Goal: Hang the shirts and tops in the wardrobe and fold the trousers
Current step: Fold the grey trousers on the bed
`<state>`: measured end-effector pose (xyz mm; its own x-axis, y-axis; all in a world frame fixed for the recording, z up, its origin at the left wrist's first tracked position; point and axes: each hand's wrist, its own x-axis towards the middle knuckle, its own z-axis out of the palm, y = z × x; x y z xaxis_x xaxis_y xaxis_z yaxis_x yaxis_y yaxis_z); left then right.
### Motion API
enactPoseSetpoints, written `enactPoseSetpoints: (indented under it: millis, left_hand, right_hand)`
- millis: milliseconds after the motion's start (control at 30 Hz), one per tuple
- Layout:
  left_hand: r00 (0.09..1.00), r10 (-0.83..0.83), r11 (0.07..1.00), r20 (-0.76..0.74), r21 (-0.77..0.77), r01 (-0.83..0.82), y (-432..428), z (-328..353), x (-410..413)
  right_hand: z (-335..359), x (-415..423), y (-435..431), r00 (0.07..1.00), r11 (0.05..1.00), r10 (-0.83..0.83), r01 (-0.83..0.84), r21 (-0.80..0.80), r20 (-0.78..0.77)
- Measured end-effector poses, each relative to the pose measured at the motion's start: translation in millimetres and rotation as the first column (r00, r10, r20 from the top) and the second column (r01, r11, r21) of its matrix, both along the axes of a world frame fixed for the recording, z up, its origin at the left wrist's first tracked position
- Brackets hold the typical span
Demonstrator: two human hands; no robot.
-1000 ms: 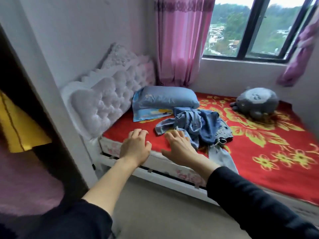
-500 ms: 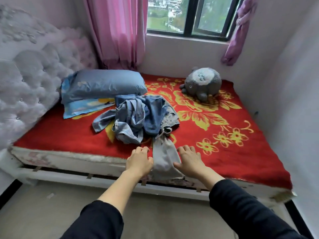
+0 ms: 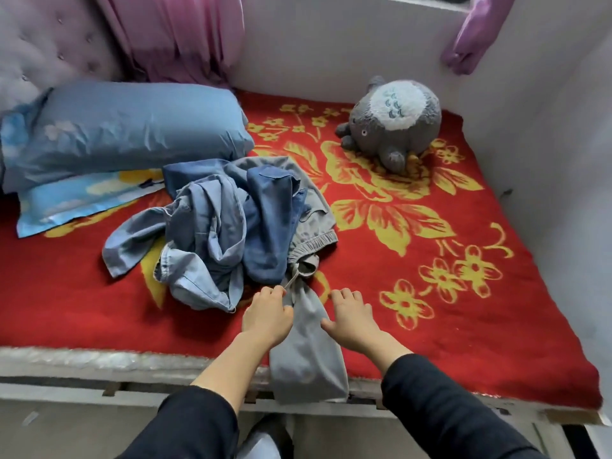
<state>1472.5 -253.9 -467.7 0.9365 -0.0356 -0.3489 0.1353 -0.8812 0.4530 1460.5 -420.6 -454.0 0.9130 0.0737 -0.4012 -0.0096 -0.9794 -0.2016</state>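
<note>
A heap of clothes lies in the middle of the bed: a light blue shirt (image 3: pixel 202 233), a darker blue garment (image 3: pixel 268 220) and grey trousers (image 3: pixel 308 346) with an elastic waistband. One grey trouser leg hangs over the bed's front edge. My left hand (image 3: pixel 266 314) reaches over the leg's left side, fingers extended, fingertips near the drawstring. My right hand (image 3: pixel 351 318) is spread just right of the leg, thumb at the cloth's edge. Neither hand grips anything.
The bed has a red blanket (image 3: pixel 430 260) with yellow flowers. A blue pillow (image 3: pixel 132 127) lies at the back left, a grey plush toy (image 3: pixel 394 120) at the back right. Pink curtains (image 3: pixel 175 38) hang behind. A white wall (image 3: pixel 563 160) closes the right side.
The view turned from the wardrobe side to face the bed squarely and moved closer. Both hands advanced onto the bed on either side of the grey trouser leg.
</note>
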Motion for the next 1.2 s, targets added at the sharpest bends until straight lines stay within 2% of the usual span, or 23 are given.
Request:
enactPoseSetpoints:
  millis: [267, 433, 567, 667, 800, 967, 1033, 1133, 1200]
  left_hand:
    - [0.991, -0.056, 0.998, -0.119, -0.017, 0.055, -33.8, -83.3, 126.8]
    - [0.994, 0.039, 0.998, -0.107, -0.041, -0.043, -52.8, -136.0, 189.2]
    - [0.963, 0.197, 0.98, -0.185, 0.012, -0.198, -69.3, -170.3, 210.3]
    - [0.911, 0.352, 0.931, -0.214, -0.018, -0.364, -74.6, -194.4, 208.9]
    - [0.829, 0.492, 0.852, -0.265, -0.05, -0.521, -69.9, -226.8, 200.6]
    - [0.851, 0.494, 0.842, -0.18, -0.147, -0.52, -71.4, -227.0, 190.5]
    - [0.841, 0.518, 0.822, -0.157, -0.18, -0.54, -73.4, -218.0, 188.3]
    - [0.782, 0.594, 0.746, -0.19, -0.236, -0.623, -78.5, -196.2, 188.4]
    - [0.762, 0.616, 0.717, -0.2, -0.258, -0.648, -84.0, -170.9, 190.2]
  right_hand:
    - [-92.7, 108.4, -32.8, 0.974, 0.991, -0.13, 0.135, 0.014, -0.185]
    - [-158.2, 154.8, -46.4, 0.959, 0.989, -0.124, 0.141, 0.049, -0.256]
    - [-199.7, 202.9, -54.3, 0.979, 0.976, -0.162, 0.177, 0.124, -0.122]
    - [-225.0, 243.7, -64.7, 0.982, 0.976, -0.189, 0.186, 0.114, 0.014]
    - [-253.6, 288.5, -76.8, 0.99, 0.987, -0.141, 0.139, 0.085, 0.018]
    - [-266.8, 327.8, -83.1, 0.997, 0.996, -0.081, 0.081, 0.049, -0.001]
    - [-261.3, 335.5, -82.9, 0.998, 0.991, -0.06, 0.061, 0.119, -0.007]
    - [-242.6, 333.6, -93.9, 0.999, 0.972, -0.033, 0.04, 0.231, -0.032]
    - [-220.8, 327.6, -114.7, 0.993, 0.96, -0.109, 0.117, 0.254, -0.048]
